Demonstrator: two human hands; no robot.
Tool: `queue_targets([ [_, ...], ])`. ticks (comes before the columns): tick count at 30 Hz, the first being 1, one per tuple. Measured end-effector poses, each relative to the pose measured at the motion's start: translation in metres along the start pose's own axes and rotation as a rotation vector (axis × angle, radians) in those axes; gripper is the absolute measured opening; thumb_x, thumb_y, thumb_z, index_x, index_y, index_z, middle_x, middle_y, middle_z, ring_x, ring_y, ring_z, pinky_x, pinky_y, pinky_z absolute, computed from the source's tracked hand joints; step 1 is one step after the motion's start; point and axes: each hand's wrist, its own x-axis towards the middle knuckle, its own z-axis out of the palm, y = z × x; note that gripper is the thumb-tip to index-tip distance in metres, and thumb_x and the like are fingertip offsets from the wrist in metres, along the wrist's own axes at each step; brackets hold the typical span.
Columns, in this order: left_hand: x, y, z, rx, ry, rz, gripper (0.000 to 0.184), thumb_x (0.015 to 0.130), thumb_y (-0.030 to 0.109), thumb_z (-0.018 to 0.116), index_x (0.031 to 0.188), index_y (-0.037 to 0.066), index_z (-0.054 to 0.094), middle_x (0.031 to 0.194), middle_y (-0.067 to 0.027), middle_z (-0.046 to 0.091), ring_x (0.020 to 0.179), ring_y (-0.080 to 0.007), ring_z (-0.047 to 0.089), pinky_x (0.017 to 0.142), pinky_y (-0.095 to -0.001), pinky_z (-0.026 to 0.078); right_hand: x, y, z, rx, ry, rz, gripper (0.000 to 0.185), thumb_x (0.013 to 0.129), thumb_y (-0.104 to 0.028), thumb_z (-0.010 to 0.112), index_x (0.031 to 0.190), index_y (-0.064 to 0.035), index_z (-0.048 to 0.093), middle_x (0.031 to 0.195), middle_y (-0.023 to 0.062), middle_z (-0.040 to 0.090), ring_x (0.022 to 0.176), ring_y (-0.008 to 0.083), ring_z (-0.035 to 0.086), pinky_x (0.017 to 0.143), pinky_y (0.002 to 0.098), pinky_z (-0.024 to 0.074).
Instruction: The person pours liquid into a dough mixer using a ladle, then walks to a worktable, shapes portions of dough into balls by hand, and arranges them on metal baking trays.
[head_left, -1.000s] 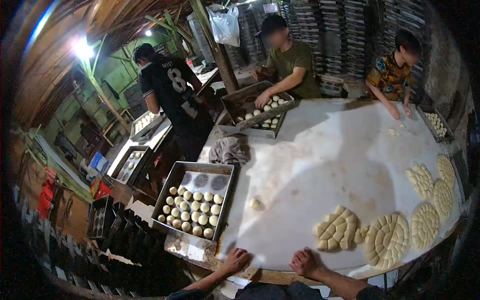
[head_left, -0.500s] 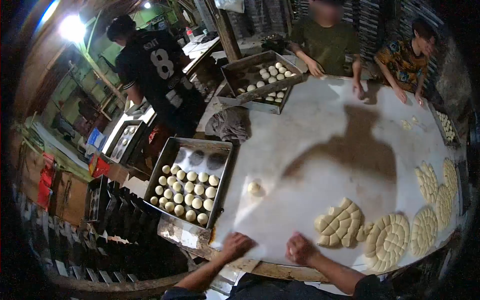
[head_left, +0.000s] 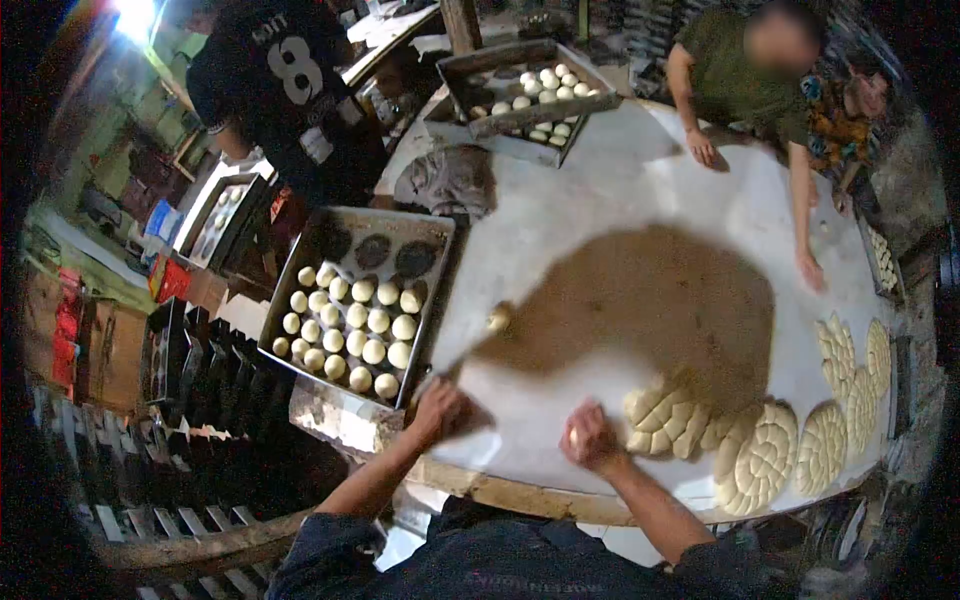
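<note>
My left hand (head_left: 440, 408) is curled low over the white tabletop, right by the near corner of the dough-ball tray (head_left: 432, 305); its fingers face away and anything under them is hidden. Closed, my right hand (head_left: 590, 437) rests at the table's near side, just left of a scored slab of dough (head_left: 665, 420). A pale patch shows at its fingers, too unclear to name. Farther up the table, a single dough ball (head_left: 499, 317) sits apart in front of my hands. Rows of round dough balls (head_left: 356, 315) fill most of the tray.
Several scored dough rounds (head_left: 757, 460) lie along the right edge. Stacked trays (head_left: 500, 120) of dough balls and a dark cloth (head_left: 447, 180) occupy the far left. Opposite, a person in green (head_left: 740, 75) reaches onto the table; another person (head_left: 290, 90) stands at left.
The view has tipped down and shifted. My left hand has come closer to the tray corner, and my right hand closer to the scored slab. The person in green now leans farther over the table.
</note>
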Motion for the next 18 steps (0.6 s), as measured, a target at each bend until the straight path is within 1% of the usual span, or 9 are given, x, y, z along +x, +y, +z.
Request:
queue_targets([
  [2, 0.011, -0.036, 0.040, 0.097, 0.273, -0.032, 0.032, 0.075, 0.011, 0.059, 0.107, 0.005, 0.060, 0.115, -0.0143, 0.058, 0.107, -0.0355, 0.051, 0.093, -0.0446, 0.042, 0.035, -0.010, 0.008, -0.123, 0.058, 0.197, 0.010, 0.072, 0.000, 0.057, 0.078, 0.0023, 0.050, 0.081, 0.0206, 0.052, 0.083, 0.0405, 0.051, 0.086, 0.0511, 0.0424],
  [3, 0.035, -0.020, 0.043, -0.095, 0.073, -0.261, 0.039, 0.077, 0.009, 0.053, 0.115, 0.005, 0.058, 0.122, -0.0152, 0.056, 0.117, -0.0362, 0.047, 0.099, -0.0442, 0.038, 0.048, -0.019, 0.016, -0.130, 0.113, 0.280, 0.008, 0.073, 0.000, 0.056, 0.080, 0.0009, 0.050, 0.083, 0.0188, 0.052, 0.085, 0.0395, 0.051, 0.090, 0.0517, 0.0408],
  [7, 0.079, 0.054, 0.024, -0.517, 0.098, -0.290, 0.021, 0.078, 0.012, 0.051, 0.095, 0.005, 0.060, 0.094, -0.0152, 0.059, 0.095, -0.0350, 0.055, 0.088, -0.0422, 0.042, 0.056, -0.061, 0.054, -0.061, 0.232, 0.491, 0.010, 0.076, 0.000, 0.054, 0.085, -0.0023, 0.052, 0.087, 0.0155, 0.053, 0.090, 0.0371, 0.052, 0.097, 0.0526, 0.0372],
  [9, 0.047, 0.061, 0.016, -0.570, -0.079, -0.061, 0.036, 0.073, 0.011, 0.053, 0.108, 0.002, 0.055, 0.107, -0.0163, 0.056, 0.106, -0.0329, 0.052, 0.093, -0.0395, 0.042, 0.033, -0.084, 0.054, -0.013, 0.200, 0.542, 0.012, 0.075, -0.001, 0.055, 0.087, -0.0033, 0.053, 0.090, 0.0152, 0.054, 0.093, 0.0363, 0.053, 0.098, 0.0523, 0.0364],
  [12, -0.002, 0.041, -0.025, -0.428, -0.154, 0.105, 0.033, 0.085, 0.010, 0.045, 0.117, 0.003, 0.052, 0.111, -0.0172, 0.055, 0.109, -0.0326, 0.051, 0.097, -0.0396, 0.041, 0.008, -0.089, 0.026, -0.005, 0.010, 0.527, 0.010, 0.076, 0.000, 0.055, 0.085, -0.0031, 0.058, 0.093, 0.0139, 0.059, 0.093, 0.0314, 0.058, 0.090, 0.0453, 0.0429],
  [14, -0.003, 0.018, -0.068, -0.549, -0.524, -0.237, 0.035, 0.089, 0.008, 0.043, 0.123, 0.003, 0.050, 0.116, -0.0188, 0.054, 0.113, -0.0334, 0.050, 0.101, -0.0404, 0.039, -0.003, -0.079, 0.010, 0.077, -0.026, 0.827, 0.007, 0.078, -0.001, 0.056, 0.083, -0.0026, 0.060, 0.089, 0.0129, 0.061, 0.086, 0.0280, 0.060, 0.080, 0.0389, 0.0472],
  [16, 0.027, -0.014, -0.110, -0.713, -0.352, -0.319, 0.037, 0.091, 0.010, 0.041, 0.127, 0.004, 0.049, 0.119, -0.0187, 0.055, 0.114, -0.0328, 0.051, 0.102, -0.0391, 0.037, 0.016, -0.078, -0.008, 0.065, -0.127, 1.136, 0.006, 0.081, -0.004, 0.057, 0.084, -0.0023, 0.062, 0.086, 0.0124, 0.062, 0.079, 0.0250, 0.061, 0.074, 0.0343, 0.0485],
  [17, 0.039, -0.042, -0.115, -0.639, -0.090, -0.186, 0.037, 0.091, 0.014, 0.043, 0.126, 0.005, 0.051, 0.118, -0.0169, 0.057, 0.113, -0.0315, 0.052, 0.101, -0.0376, 0.038, 0.033, -0.079, -0.015, 0.020, -0.184, 1.256, 0.007, 0.082, -0.005, 0.058, 0.086, -0.0021, 0.062, 0.087, 0.0121, 0.062, 0.077, 0.0234, 0.061, 0.073, 0.0328, 0.0485],
  [18, 0.062, -0.067, -0.124, -0.603, -0.018, -0.253, 0.037, 0.091, 0.021, 0.044, 0.125, 0.006, 0.051, 0.118, -0.0168, 0.057, 0.110, -0.0307, 0.054, 0.097, -0.0393, 0.041, 0.036, -0.075, -0.005, -0.025, -0.095, 1.188, 0.019, 0.086, -0.016, 0.058, 0.094, 0.0006, 0.063, 0.084, 0.0161, 0.066, 0.081, 0.0317, 0.064, 0.074, 0.0397, 0.0493],
])
